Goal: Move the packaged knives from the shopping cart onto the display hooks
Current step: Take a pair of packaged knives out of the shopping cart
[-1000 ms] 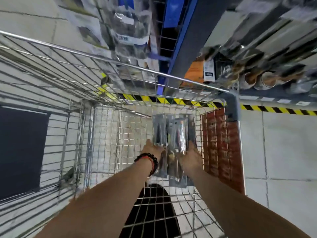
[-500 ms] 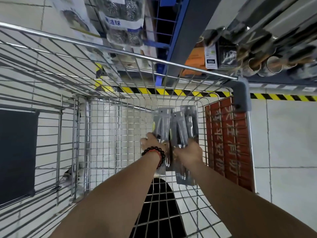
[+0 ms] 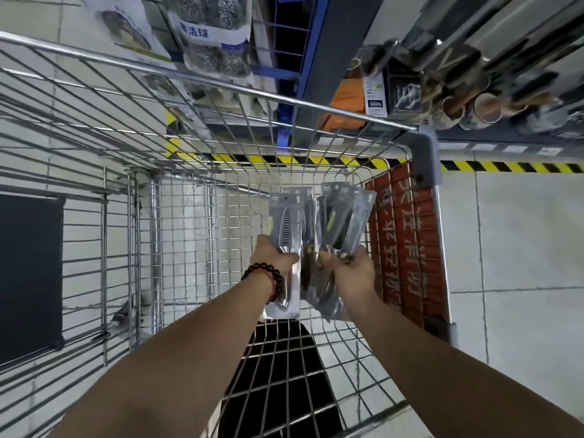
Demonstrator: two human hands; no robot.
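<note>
Both of my arms reach down into the wire shopping cart (image 3: 189, 235). My left hand (image 3: 273, 256), with a dark bead bracelet on the wrist, grips one grey packaged knife (image 3: 286, 216) by its lower half. My right hand (image 3: 349, 271) grips a small bunch of packaged knives (image 3: 341, 216), fanned slightly to the right. The two lots stand upright, a narrow gap between them, above the cart's floor. The display hooks (image 3: 474, 74) with hanging kitchen goods are at the upper right, beyond the cart's rim.
A red sign panel (image 3: 407, 248) lines the cart's right wall. Bags of scouring balls (image 3: 215, 36) hang above the cart's far rim. A blue shelf post (image 3: 303, 52) and yellow-black floor tape (image 3: 505, 167) lie ahead. A dark panel (image 3: 28, 273) is at the left.
The packs were held together as one stack; now they are split, one in my left hand, the rest in my right. Both hands have risen slightly in the cart.
</note>
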